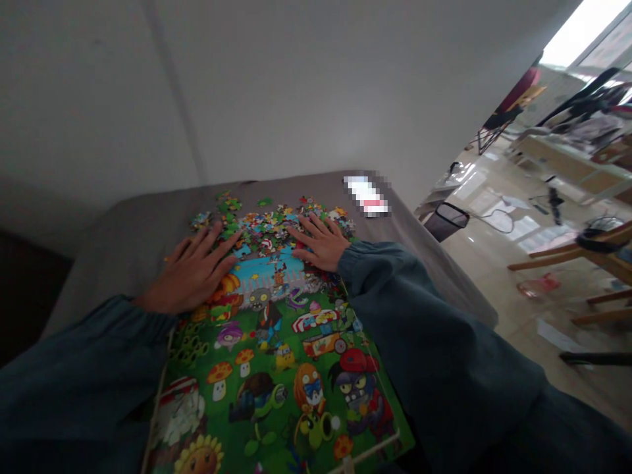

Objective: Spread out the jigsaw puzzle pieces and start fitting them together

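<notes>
A dim room with a plain pale wall; in front of it a low surface under a grey cloth cover (123,230), and at far right a glossy floor with wooden chair frames (587,253) and a dark wire bin (447,220). On the cover lies a bright cartoon jigsaw puzzle with a green garden scene (276,368), its near part assembled; along its far edge sits a heap of loose multicoloured puzzle pieces (269,220); beyond that, a small blurred white-and-red object (368,195).

Left to right: the left hand (195,273) lies palm down, fingers spread and empty, on the puzzle's upper left edge, fingertips touching the heap; the right hand (320,243) lies likewise flat and open, gripping nothing, on the heap's right side; both forearms wear dark teal sleeves (434,349) and converge toward the heap.

Risk, as a judgement: flat palms sliding on the soft cover could push loose pieces off the far edge, or buckle joined rows where the left palm bears down.
</notes>
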Tool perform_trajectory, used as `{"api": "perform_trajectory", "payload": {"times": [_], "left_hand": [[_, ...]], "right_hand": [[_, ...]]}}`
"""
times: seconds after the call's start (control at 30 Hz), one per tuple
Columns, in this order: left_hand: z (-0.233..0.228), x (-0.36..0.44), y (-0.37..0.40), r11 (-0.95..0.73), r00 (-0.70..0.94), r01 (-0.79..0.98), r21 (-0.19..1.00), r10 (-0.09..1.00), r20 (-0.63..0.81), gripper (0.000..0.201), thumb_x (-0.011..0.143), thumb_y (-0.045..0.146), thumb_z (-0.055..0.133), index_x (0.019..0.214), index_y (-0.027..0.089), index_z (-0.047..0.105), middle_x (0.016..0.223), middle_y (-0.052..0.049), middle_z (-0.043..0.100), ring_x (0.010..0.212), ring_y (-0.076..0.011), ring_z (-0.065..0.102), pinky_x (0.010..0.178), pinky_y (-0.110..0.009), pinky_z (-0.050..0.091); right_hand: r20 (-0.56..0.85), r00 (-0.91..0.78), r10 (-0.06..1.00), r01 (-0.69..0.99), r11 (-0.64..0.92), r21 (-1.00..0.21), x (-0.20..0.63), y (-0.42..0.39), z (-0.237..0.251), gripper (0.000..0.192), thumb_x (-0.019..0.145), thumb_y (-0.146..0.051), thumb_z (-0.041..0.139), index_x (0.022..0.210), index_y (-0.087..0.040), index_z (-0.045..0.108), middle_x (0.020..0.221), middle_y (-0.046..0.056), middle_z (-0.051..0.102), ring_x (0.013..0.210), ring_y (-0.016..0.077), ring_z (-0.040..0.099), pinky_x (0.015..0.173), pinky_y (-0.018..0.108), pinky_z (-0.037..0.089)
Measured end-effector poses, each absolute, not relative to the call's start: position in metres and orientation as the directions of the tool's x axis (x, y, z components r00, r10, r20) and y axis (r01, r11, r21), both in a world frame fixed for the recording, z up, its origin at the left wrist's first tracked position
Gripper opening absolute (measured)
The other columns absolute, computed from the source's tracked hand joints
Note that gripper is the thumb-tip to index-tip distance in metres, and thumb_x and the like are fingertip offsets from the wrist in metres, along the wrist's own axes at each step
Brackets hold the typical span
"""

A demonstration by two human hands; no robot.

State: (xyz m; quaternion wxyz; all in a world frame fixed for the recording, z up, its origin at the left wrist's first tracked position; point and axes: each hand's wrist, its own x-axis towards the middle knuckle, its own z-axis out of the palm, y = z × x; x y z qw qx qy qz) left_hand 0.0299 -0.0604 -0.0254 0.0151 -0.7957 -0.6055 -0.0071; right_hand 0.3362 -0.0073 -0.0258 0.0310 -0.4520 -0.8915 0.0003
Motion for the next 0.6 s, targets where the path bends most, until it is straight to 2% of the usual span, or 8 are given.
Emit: {"api": "perform_trajectory", "payload": {"times": [0.17,0.27,0.33,0.47,0.6], "left_hand": [[-0.012,0.033,-0.069,-0.213,0.210,0.977,0.018,0.971,0.114,0.068,0.107,0.056,0.007,0.161,0.023,0.033,0.173,-0.012,0.017,0.158,-0.0396,0.013,0.121,-0.062,0.020],[-0.010,0.032,-0.072,-0.251,0.246,0.968,0.021,0.961,0.128,0.077,0.104,0.065,0.003,0.159,0.024,0.038,0.171,-0.012,0.023,0.158,-0.0408,0.011,0.120,-0.066,0.012],[-0.016,0.029,-0.070,-0.323,0.321,0.946,0.010,0.942,0.095,0.082,0.102,0.069,-0.001,0.158,0.024,0.038,0.170,-0.012,0.025,0.157,-0.0397,0.013,0.120,-0.066,0.007],[-0.035,0.021,-0.061,-0.441,0.440,0.897,0.020,0.897,0.039,0.085,0.100,0.069,-0.007,0.163,0.020,0.024,0.171,-0.013,0.015,0.157,-0.0401,0.009,0.119,-0.062,-0.001],[-0.036,0.019,-0.054,-0.385,0.386,0.921,0.049,0.923,0.000,0.082,0.101,0.067,-0.008,0.165,0.020,0.010,0.172,-0.012,0.003,0.156,-0.0428,0.001,0.117,-0.062,-0.007]], "right_hand": [[0.070,-0.593,0.802,0.802,0.596,-0.034,0.342,0.000,-0.031,0.072,0.102,-0.069,0.026,0.164,-0.033,0.021,0.173,0.006,0.018,0.158,0.0342,0.016,0.124,0.061,0.017],[0.045,-0.600,0.799,0.798,0.601,-0.042,0.343,0.003,-0.032,0.074,0.102,-0.071,0.024,0.165,-0.033,0.017,0.174,0.006,0.015,0.159,0.0354,0.013,0.124,0.063,0.015],[0.031,-0.604,0.797,0.795,0.604,-0.043,0.344,0.005,-0.032,0.074,0.102,-0.072,0.022,0.165,-0.033,0.016,0.174,0.006,0.014,0.159,0.0353,0.011,0.123,0.064,0.014],[0.022,-0.612,0.791,0.790,0.612,-0.030,0.345,0.009,-0.034,0.076,0.101,-0.072,0.018,0.165,-0.031,0.016,0.174,0.006,0.014,0.159,0.0345,0.009,0.124,0.064,0.011],[0.041,-0.627,0.778,0.776,0.629,-0.047,0.348,0.013,-0.041,0.078,0.100,-0.075,0.018,0.165,-0.031,0.017,0.174,0.005,0.013,0.159,0.0345,0.008,0.125,0.063,0.010]]}}
